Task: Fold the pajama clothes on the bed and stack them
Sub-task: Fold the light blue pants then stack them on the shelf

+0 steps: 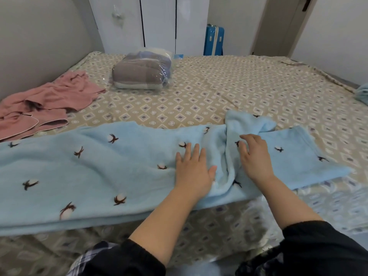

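A light blue fleece pajama piece (99, 170) with small cotton-flower prints lies spread along the near edge of the bed (219, 92). My left hand (193, 170) rests flat on it with straight fingers. A raised crease runs between my hands. My right hand (254, 156) lies on the fabric just right of that crease, fingers loosely bent and touching the cloth. A pink pajama set (45, 102) lies crumpled at the bed's left side.
A plastic-wrapped bundle of folded bedding (142, 71) sits at the back of the bed. Another bit of blue cloth (362, 94) shows at the right edge. A blue suitcase (214, 39) stands by the white wardrobe (159, 22). A headboard (39, 40) rises on the left.
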`<action>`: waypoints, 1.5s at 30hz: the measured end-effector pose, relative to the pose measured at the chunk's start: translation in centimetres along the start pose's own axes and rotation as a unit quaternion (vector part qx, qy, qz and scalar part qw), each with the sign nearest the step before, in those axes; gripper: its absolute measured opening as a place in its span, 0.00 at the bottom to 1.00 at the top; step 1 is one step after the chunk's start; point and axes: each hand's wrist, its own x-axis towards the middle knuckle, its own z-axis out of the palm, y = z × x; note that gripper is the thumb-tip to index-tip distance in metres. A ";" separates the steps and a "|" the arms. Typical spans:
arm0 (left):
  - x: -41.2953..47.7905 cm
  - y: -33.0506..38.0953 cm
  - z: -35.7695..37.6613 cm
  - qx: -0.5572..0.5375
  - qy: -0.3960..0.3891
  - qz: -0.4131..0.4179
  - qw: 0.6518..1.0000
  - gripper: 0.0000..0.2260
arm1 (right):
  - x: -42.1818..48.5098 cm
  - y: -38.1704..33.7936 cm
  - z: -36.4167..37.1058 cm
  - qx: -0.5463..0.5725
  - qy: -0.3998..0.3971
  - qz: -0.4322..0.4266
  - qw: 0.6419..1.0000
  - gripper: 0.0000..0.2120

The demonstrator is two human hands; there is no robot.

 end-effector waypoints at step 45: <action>0.3 6.1 -0.7 -0.191 0.141 0.280 0.930 0.13 | 3.7 10.6 -8.1 0.393 0.193 0.371 0.819 0.09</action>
